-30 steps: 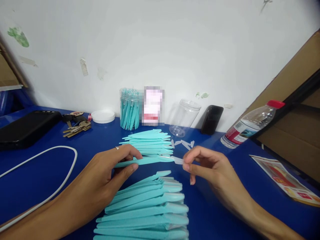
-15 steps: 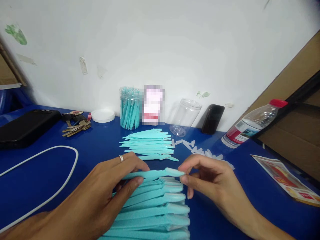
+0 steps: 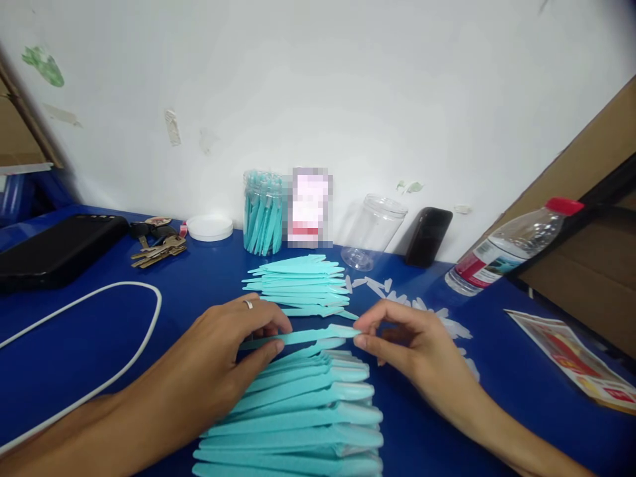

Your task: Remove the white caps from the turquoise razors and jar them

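Observation:
A slim turquoise stick point(image 3: 311, 336) with a whitish cover at its right end is held level between both hands. My left hand point(image 3: 233, 351), with a ring on one finger, pinches its left part. My right hand point(image 3: 412, 344) pinches the covered tip between thumb and fingers. Just below lies a large stack of similar covered sticks point(image 3: 298, 417), the left hand over its upper left edge. Beyond the hands is a smaller pile of turquoise sticks point(image 3: 303, 285). Small translucent covers point(image 3: 422, 308) are scattered behind and beside my right hand.
Along the wall stand a jar full of sticks point(image 3: 263, 218), a lit, blurred screen point(image 3: 309, 209), an empty clear jar point(image 3: 372, 232), a dark phone point(image 3: 430, 236) and a tilted bottle point(image 3: 511, 252). At left are a white lid point(image 3: 210, 228), keys point(image 3: 159, 248), a black case point(image 3: 59, 248) and a white cable point(image 3: 149, 331).
Both hands and the held stick have moved slightly up, away from the large stack, and one more stick end shows beneath it. The whole view has shifted slightly.

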`<state>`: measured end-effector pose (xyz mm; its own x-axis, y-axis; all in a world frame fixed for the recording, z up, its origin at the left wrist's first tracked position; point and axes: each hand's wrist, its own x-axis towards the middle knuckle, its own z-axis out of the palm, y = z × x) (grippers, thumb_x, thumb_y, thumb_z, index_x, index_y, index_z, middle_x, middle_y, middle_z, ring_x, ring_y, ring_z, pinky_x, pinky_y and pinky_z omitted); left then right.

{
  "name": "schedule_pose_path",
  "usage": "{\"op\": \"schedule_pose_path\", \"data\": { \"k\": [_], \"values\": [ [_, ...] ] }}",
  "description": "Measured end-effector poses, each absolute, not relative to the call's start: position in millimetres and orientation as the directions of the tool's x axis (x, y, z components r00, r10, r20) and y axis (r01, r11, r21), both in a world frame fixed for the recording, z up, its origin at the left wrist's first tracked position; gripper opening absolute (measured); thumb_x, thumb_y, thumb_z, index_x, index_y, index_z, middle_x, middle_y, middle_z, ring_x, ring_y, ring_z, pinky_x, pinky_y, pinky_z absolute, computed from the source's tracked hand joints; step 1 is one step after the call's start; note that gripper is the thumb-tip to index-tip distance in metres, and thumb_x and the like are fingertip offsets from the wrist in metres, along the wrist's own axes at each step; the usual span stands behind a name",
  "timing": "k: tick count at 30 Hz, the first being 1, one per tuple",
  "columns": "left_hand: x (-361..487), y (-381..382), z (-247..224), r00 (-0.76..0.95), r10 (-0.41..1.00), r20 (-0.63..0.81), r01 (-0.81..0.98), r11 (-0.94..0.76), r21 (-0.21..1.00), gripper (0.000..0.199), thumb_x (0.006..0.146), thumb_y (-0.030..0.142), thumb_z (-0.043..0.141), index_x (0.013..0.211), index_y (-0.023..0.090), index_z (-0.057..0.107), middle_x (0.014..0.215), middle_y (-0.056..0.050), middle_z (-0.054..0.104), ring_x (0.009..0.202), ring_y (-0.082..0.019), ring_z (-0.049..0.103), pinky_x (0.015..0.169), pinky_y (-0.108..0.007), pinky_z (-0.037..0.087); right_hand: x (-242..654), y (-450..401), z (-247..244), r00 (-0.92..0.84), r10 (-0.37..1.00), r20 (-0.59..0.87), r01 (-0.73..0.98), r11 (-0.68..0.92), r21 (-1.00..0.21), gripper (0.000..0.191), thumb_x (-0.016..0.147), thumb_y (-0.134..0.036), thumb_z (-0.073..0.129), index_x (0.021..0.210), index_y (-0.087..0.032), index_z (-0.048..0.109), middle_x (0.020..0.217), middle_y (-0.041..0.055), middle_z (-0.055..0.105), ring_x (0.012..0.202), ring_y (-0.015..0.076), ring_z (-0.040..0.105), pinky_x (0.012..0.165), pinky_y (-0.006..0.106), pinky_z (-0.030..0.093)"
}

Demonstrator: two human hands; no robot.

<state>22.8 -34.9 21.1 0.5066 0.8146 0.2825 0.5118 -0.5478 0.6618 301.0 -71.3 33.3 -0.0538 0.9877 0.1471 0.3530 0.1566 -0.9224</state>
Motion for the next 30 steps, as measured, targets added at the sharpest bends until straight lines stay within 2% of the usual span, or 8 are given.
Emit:
{"op": "schedule_pose_path", "data": {
  "k": [4, 8, 13, 17, 21, 25, 30],
  "values": [
    [25.3, -31.9, 24.6, 0.495, 0.847, 0.193, 0.559, -0.481, 0.676, 0.015, 0.096, 0.032, 0.064, 0.093, 0.027, 0.078, 0.089, 0.0, 0.075, 0.08, -0.02, 0.064, 0.069, -0.031, 0.047, 301.8, -67.0, 30.0, -0.079, 0.997, 0.025, 0.384, 0.053, -0.922, 0.023, 0.076, -0.038, 0.093, 0.076, -0.02, 0.079, 0.069, -0.0024, 0.063, 0.063, 0.0131, 0.053, 0.057, 0.025, 0.039],
    [26.1, -29.9, 25.5, 0.517, 0.841, 0.162, 0.565, -0.477, 0.674, 0.016, 0.095, 0.031, 0.062, 0.088, 0.026, 0.076, 0.083, 0.0, 0.073, 0.072, -0.019, 0.059, 0.065, -0.031, 0.044, 301.5, -65.5, 32.2, -0.107, 0.994, -0.034, 0.374, 0.009, -0.927, 0.029, 0.074, -0.043, 0.094, 0.076, -0.019, 0.078, 0.068, -0.0026, 0.06, 0.064, 0.0136, 0.051, 0.058, 0.026, 0.038],
    [27.7, -28.5, 25.1, 0.533, 0.84, 0.101, 0.571, -0.445, 0.69, 0.017, 0.092, 0.026, 0.061, 0.086, 0.025, 0.077, 0.077, 0.002, 0.071, 0.069, -0.017, 0.058, 0.064, -0.029, 0.043, 303.6, -63.1, 34.4, -0.143, 0.987, -0.079, 0.323, -0.029, -0.946, 0.027, 0.072, -0.04, 0.095, 0.076, -0.019, 0.078, 0.066, -0.0031, 0.059, 0.063, 0.0134, 0.048, 0.058, 0.026, 0.038],
    [27.8, -28.4, 25.5, 0.548, 0.833, 0.069, 0.574, -0.435, 0.693, 0.018, 0.091, 0.024, 0.06, 0.085, 0.025, 0.077, 0.077, 0.003, 0.071, 0.07, -0.016, 0.059, 0.064, -0.028, 0.044, 304.6, -62.7, 32.7, -0.153, 0.985, -0.074, 0.305, -0.024, -0.952, 0.023, 0.071, -0.035, 0.094, 0.077, -0.019, 0.079, 0.072, -0.0008, 0.064, 0.07, 0.0153, 0.052, 0.062, 0.026, 0.041],
    [27.3, -28.0, 25.9, 0.57, 0.818, 0.075, 0.568, -0.458, 0.684, 0.02, 0.092, 0.024, 0.059, 0.084, 0.025, 0.078, 0.079, 0.002, 0.072, 0.07, -0.015, 0.06, 0.064, -0.027, 0.044, 306.6, -62.0, 31.8, -0.195, 0.977, -0.088, 0.34, -0.017, -0.94, 0.016, 0.078, -0.034, 0.088, 0.076, -0.02, 0.08, 0.067, -0.0019, 0.06, 0.063, 0.0135, 0.049, 0.056, 0.025, 0.037],
    [27.4, -27.2, 26.3, 0.584, 0.805, 0.106, 0.56, -0.494, 0.665, 0.029, 0.099, 0.03, 0.055, 0.085, 0.025, 0.079, 0.08, 0.001, 0.073, 0.065, -0.015, 0.059, 0.06, -0.026, 0.041, 312.5, -58.9, 36.0, -0.171, 0.985, -0.025, 0.394, 0.045, -0.918, 0.016, 0.084, -0.037, 0.081, 0.084, -0.021, 0.084, 0.068, -0.0004, 0.064, 0.055, 0.0119, 0.043, 0.048, 0.026, 0.031],
    [27.5, -27.3, 25.2, 0.602, 0.787, 0.134, 0.539, -0.525, 0.659, 0.032, 0.101, 0.028, 0.052, 0.087, 0.026, 0.08, 0.081, 0.001, 0.075, 0.069, -0.016, 0.063, 0.062, -0.027, 0.042, 328.4, -52.1, 45.1, 0.03, 0.985, 0.168, 0.47, 0.134, -0.872, 0.018, 0.085, -0.037, 0.076, 0.085, -0.021, 0.083, 0.071, 0.0014, 0.069, 0.056, 0.0142, 0.048, 0.051, 0.028, 0.033]
  ]
}}
